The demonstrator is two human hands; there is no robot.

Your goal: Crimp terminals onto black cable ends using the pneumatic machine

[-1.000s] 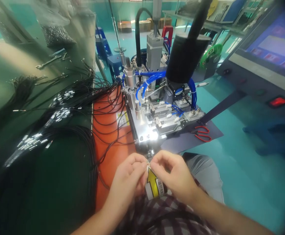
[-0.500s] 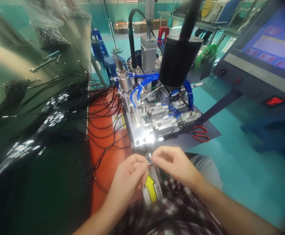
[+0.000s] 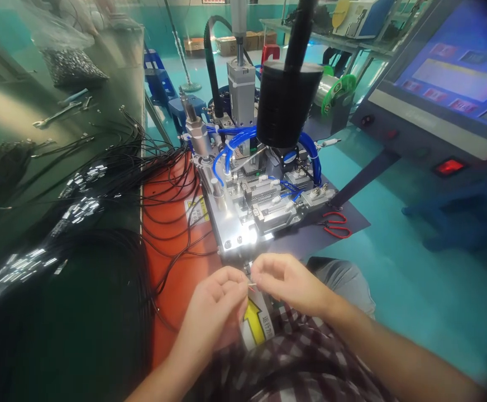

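Thin wire ends (image 3: 252, 285), light and red, show in the small gap between my two hands. My left hand (image 3: 222, 298) pinches them from the left, its fingertips together. From the other side my right hand (image 3: 283, 278) closes thumb and fingers at the tip of a light wire. Both hands hover just in front of the metal machine (image 3: 243, 226), above a plate with a yellow arrow (image 3: 254, 322). A bright light shines on the machine's near edge. What else the fingers hold is hidden.
Black cables (image 3: 63, 245) with shiny ends cover the green table at left and cross an orange surface (image 3: 170, 268). Red-handled pliers (image 3: 338, 224) lie right of the machine. A black lamp (image 3: 287, 106) hangs over it. A control screen (image 3: 457, 72) stands at upper right.
The view has shifted, so the machine and surroundings sit slightly farther left. Both hands remain close together with the wire ends between them.
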